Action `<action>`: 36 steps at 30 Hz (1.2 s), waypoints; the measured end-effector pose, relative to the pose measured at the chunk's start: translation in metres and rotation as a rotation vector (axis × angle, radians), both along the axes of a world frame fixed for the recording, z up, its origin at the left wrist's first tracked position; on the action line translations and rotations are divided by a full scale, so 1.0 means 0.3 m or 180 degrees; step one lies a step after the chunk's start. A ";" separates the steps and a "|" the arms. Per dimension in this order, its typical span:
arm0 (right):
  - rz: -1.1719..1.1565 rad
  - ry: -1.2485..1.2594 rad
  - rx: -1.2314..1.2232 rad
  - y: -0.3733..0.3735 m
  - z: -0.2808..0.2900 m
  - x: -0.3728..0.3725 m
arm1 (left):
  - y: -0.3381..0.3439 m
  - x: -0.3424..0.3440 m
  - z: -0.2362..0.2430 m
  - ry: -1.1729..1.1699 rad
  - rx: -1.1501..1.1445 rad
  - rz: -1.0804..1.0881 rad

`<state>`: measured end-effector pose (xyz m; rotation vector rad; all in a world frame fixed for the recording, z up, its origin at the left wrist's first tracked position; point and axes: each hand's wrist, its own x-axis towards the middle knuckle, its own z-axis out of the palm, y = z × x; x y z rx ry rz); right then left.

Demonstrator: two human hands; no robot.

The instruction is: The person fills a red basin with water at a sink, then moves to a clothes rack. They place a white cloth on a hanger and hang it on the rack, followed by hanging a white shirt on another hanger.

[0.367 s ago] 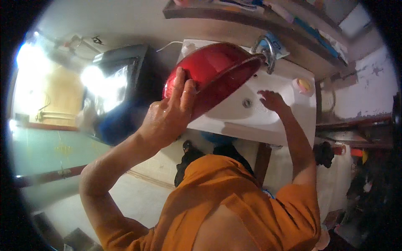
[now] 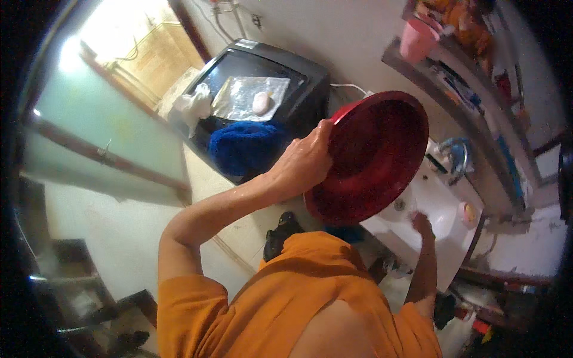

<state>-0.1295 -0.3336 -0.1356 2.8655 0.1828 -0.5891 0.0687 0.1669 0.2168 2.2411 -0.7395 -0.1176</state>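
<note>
A round red basin (image 2: 382,161) is held up on its side, its hollow turned toward me. My left hand (image 2: 304,161), wet, is closed on the basin's left rim. Behind and right of the basin lies the white sink (image 2: 444,238), partly covered by it. Over the sink bowl, close to the drain (image 2: 399,204), hovers my right hand (image 2: 422,224). Its fingers look loosely stretched, somewhat blurred, with nothing seen in them. A metal faucet (image 2: 462,158) stands at the sink's back edge. On the sink's right corner sits a soap dish with pink and yellow soap (image 2: 467,213).
To the left is a dark washing machine (image 2: 298,65) bearing a blue towel (image 2: 245,143), a silvery sheet (image 2: 239,98) and a pale oval soap bar (image 2: 261,103). A shelf (image 2: 471,107) with a pink cup (image 2: 418,39) juts out above the sink.
The view has swung left, bringing the washing machine fully into sight. My left hand has turned the basin so its inside faces me. My right hand stays over the sink.
</note>
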 end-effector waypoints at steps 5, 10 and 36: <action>-0.0339 -0.1332 0.0392 0.314 0.302 0.295 | 0.303 0.015 -0.036 0.0041 -0.0677 0.0913; -0.1152 -0.0490 0.1176 0.557 0.599 0.684 | 0.682 0.009 -0.055 0.0691 -0.2737 0.1473; 0.1510 -0.1927 0.4217 2.500 0.643 1.703 | 1.564 -0.332 -0.296 0.0001 -0.4304 0.4752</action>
